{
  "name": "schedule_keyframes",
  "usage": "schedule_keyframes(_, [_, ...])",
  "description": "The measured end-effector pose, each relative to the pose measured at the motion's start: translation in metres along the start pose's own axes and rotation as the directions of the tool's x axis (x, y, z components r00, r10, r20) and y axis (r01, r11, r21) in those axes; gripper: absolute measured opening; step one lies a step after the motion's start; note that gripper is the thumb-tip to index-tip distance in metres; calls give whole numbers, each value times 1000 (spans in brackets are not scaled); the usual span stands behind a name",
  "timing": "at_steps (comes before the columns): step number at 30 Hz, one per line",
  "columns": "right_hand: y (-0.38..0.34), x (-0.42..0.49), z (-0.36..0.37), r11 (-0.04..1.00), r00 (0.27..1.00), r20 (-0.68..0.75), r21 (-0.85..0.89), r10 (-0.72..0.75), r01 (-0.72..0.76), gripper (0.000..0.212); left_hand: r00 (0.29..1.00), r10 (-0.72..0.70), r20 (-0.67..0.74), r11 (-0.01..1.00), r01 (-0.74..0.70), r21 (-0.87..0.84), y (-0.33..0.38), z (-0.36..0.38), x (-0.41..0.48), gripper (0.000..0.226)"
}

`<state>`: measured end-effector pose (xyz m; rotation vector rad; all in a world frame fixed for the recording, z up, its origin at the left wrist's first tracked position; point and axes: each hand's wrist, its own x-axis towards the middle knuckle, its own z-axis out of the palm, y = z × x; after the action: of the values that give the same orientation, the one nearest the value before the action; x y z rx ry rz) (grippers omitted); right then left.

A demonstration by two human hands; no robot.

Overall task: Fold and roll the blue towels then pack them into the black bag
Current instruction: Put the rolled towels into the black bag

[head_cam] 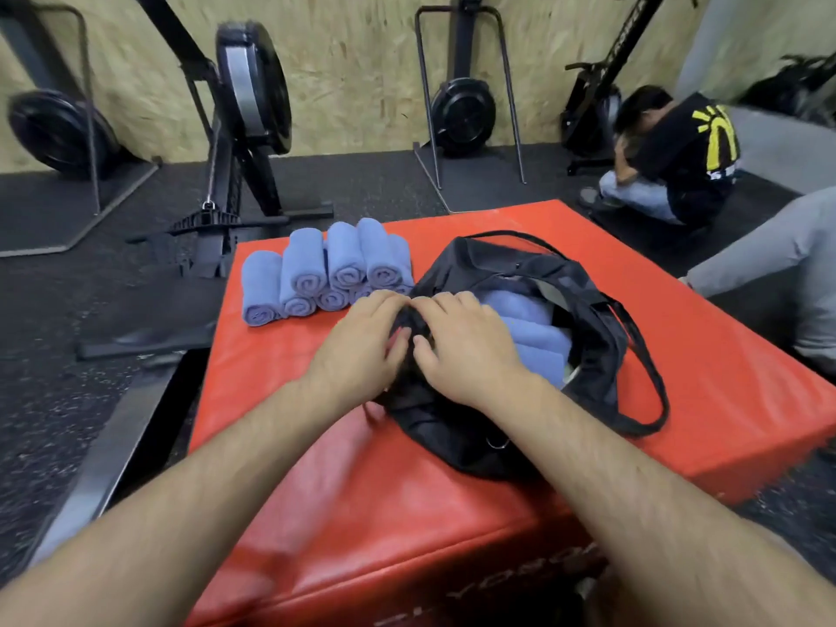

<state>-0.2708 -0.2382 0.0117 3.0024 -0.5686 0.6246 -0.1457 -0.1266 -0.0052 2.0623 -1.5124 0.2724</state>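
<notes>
On the far left, a speckled black rubber floor [45,355] is lying under a rowing machine [251,83], whose round flywheel housing is standing against a chipboard wall. Right of it, a red padded box [316,445] with a smooth, creased vinyl skin is carrying everything. Near its back left corner the rolled blue towels [325,269] are sitting in a two-tier stack, soft terry cylinders showing their spiral ends. Next, the left hand [366,341] is gripping the bunched near end of the black bag [452,441], fingers curled over the limp fabric. The right hand [466,346], almost touching it, is clutching the same bunch. Motion blur is softening both hands, so the exact finger hold is hard to make out. The bag is lying slumped mid-box, mouth gaping, with packed towels [529,328] lying inside, partly hidden by the rim. A thin strap [656,382] is looping off its right side. Far right, a person [678,151] is crouching on the floor, and a grey-clad leg [778,264] is being cut off by the frame edge.
</notes>
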Motion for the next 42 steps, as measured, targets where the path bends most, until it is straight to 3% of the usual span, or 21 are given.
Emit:
schedule_keyframes(10, [-75,109,44,994,994,25,10,-110,110,41,951,-294,-91,944,304,126,-103,-44,2,47])
schedule_keyframes(16, [-110,177,94,999,993,105,-12,-48,50,30,885,-462,-54,871,464,160,-155,-46,12,43])
schedule_keyframes(20, [-126,207,123,996,987,130,-24,90,-88,30,868,-496,-27,861,496,117,-170,-42,15,40])
schedule_keyframes(25, [-130,215,129,990,984,112,6,139,-140,27,806,-591,26,803,591,-75,-173,-42,22,38])
schedule_keyframes(29, [-125,178,99,992,995,28,84,91,-93,32,731,-674,112,646,655,-391,-156,-48,28,37])
schedule_keyframes(34, [-105,124,56,975,994,-59,206,95,-81,37,709,-690,146,525,629,-574,-125,-45,27,47])
schedule_keyframes(37, [-91,96,36,970,996,-49,237,72,-58,37,729,-656,197,406,561,-721,-94,-44,20,52])
schedule_keyframes(40, [-68,65,20,967,997,66,254,-46,27,40,782,-590,203,413,508,-756,-72,-42,7,49])
schedule_keyframes(42, [-47,46,7,967,987,80,228,-136,115,38,821,-526,220,487,503,-714,-62,-43,-4,56])
